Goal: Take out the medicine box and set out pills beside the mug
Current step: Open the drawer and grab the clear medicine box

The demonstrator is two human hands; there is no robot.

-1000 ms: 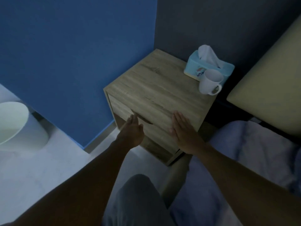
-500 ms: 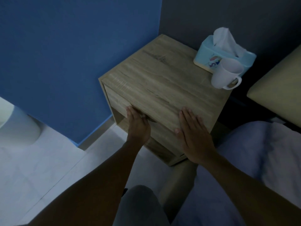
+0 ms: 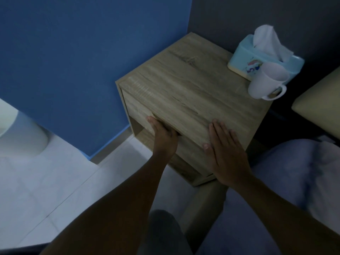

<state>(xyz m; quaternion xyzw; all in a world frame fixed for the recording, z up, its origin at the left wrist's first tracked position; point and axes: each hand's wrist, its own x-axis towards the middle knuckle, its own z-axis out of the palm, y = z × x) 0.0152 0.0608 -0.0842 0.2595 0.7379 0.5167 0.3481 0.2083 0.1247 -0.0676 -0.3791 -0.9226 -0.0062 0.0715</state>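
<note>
Mug (image 3: pixel 265 83) upright; handle faces bed (image 3: pixel 303 172).

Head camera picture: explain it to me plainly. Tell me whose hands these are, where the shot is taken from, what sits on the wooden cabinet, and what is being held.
No machine here: a person wears a camera on the head, looking down at their own bare arms. The left hand has its fingers at the drawer front of a wooden bedside cabinet. The right hand lies flat and open on the cabinet's near edge, holding nothing. At the far right corner stand a white mug and a blue tissue box. No medicine box shows yet.
</note>
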